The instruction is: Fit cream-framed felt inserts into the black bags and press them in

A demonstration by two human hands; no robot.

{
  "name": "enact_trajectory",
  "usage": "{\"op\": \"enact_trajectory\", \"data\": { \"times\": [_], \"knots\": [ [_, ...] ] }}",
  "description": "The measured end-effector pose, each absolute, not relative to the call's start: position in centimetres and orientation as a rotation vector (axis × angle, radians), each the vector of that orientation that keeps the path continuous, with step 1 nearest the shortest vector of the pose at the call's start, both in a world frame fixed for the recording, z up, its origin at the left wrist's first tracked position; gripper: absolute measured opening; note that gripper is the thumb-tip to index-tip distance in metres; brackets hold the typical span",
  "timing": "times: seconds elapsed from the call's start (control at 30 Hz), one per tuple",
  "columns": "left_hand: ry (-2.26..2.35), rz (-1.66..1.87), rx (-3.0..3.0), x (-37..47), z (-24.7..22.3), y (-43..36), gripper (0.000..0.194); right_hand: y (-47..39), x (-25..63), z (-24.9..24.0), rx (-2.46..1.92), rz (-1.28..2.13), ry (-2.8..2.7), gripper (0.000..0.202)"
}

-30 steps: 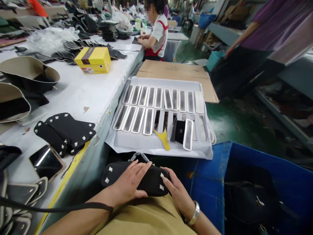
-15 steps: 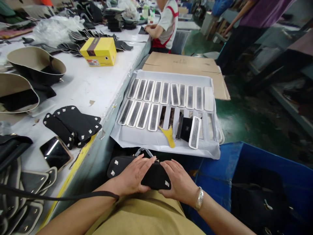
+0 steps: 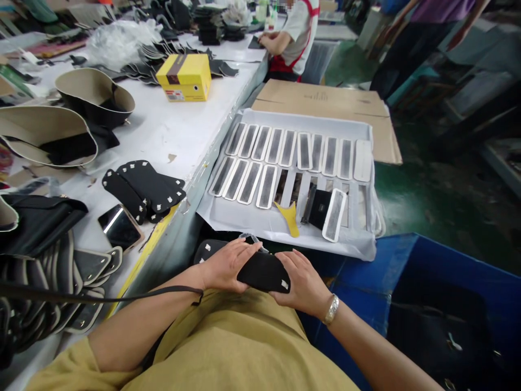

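- Holding a black bag [image 3: 262, 270] with both hands, against the front of the mustard clothing [image 3: 232, 353], just below the near edge of the white-covered tray [image 3: 248, 214].
- Left hand [image 3: 228, 266]: lies across the bag left of its middle; fingers bent little and pressed along the upper edge, thumb at the lower edge. Gripping, loosely by the look of it.
- Right hand [image 3: 303, 282]: cupped round the right end, fingers over the top, thumb near the bottom edge. Gripping the bag; far-side fingertips hidden, can't tell how hard they press.
- Weight: probably light, the hands look relaxed. Contents unknown.
- Stiffness: likely semi-stiff; face stays smooth under the hands, rounded ends keep their shape. May dent a bit if squeezed.
- Slip: matte surface, so probably not slippery.
- Fragile: body likely not. White tabs [image 3: 284, 284] near the ends might peel or snag; surface might mark.
- Best hold: rounded ends or long edges, thumbs clear of tabs. Clear-wrapped loop [image 3: 250, 238] at the top looks floppy, poor for steadying.
- Nearby: yellow piece [image 3: 290, 219] on the tray; blue bin [image 3: 350, 271] beyond the right forearm.
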State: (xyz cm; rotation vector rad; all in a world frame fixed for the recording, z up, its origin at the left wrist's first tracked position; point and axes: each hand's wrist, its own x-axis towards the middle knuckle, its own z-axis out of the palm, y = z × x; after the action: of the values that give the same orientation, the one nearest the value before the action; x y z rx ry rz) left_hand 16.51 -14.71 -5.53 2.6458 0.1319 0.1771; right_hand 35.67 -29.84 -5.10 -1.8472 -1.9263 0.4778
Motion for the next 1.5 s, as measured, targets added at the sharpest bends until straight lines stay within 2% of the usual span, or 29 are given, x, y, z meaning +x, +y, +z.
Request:
{"op": "enact_trajectory", "data": {
  "times": [0.1, 0.3, 0.53, 0.83, 1.07, 1.27, 1.4, 1.5],
  "knots": [
    [0.122, 0.206, 2.647, 16.2, -5.6, -14.9, 0.089, -30.2, 35.5, -5.2, -1.849, 0.454, -1.947, 0.068],
    [0.074, 0.257, 2.678, 15.9, -5.7, -15.2, 0.069, -30.8, 35.6, -5.2, -1.86, 0.405, -2.059, 0.078],
    [0.105, 0.273, 2.685, 15.8, -5.8, -15.1, 0.066, -30.1, 36.1, -4.9, -1.859, 0.454, -2.082, 0.083],
    [0.127, 0.28, 2.689, 15.8, -6.1, -14.9, 0.052, -29.5, 36.7, -6.6, -1.795, 0.478, -2.02, 0.073],
    [0.074, 0.237, 2.735, 15.9, -5.7, -14.9, 0.052, -29.2, 36.8, -5.3, -1.806, 0.449, -2.075, 0.063],
    [0.095, 0.232, 2.792, 15.7, -5.6, -15.1, 0.052, -29.2, 36.4, -4.7, -1.836, 0.538, -2.055, 0.068],
    [0.179, 0.322, 2.84, 15.1, -5.6, -15.9, 0.05, -28.8, 36.4, -4.8, -1.839, 0.572, -1.937, 0.044],
    [0.281, 0.421, 2.85, 14.5, -5.7, -16.9, 0.039, -28.1, 36.3, -4.5, -1.829, 0.519, -1.875, 0.028]
  ]
}}
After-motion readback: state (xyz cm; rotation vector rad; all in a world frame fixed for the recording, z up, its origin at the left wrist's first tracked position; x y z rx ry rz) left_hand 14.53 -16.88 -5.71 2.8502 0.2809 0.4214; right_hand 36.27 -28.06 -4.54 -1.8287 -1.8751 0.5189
